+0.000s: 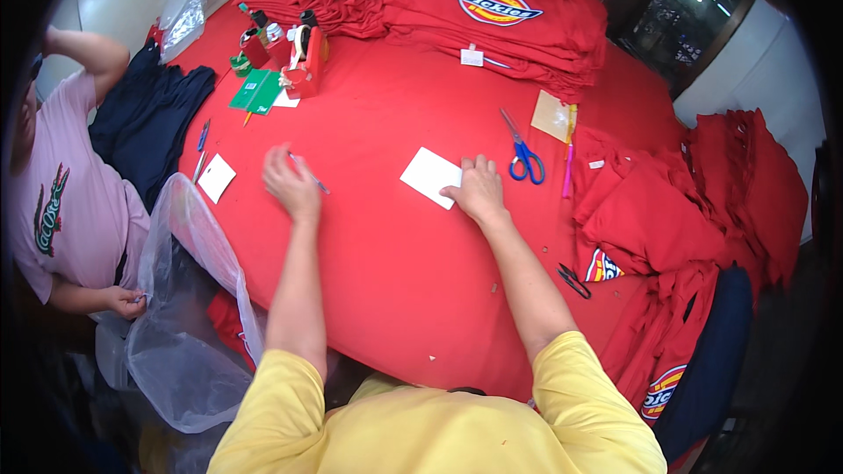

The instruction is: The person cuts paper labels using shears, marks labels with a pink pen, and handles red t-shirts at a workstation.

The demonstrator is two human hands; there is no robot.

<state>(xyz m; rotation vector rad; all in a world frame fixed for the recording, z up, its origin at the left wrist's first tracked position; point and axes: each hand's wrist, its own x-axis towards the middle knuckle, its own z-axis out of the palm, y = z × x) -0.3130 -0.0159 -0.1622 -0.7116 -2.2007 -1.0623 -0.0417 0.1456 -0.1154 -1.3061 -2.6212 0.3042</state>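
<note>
My right hand is at the right corner of a blank white card on the red cloth, its thumb over the card's edge and its other fingers pointing away from me. Left of the card, my left hand is smeared by motion, with curled fingers. A thin bluish pen slants out beside its thumb; whether the fingers grip it is unclear. Blue-handled scissors lie just right of my right hand, blades pointing away.
Red shirts are piled at the back, with more along the right. Small black snips lie near right. A red holder, a green booklet and another white card are left. Beside a clear plastic bag stands another person.
</note>
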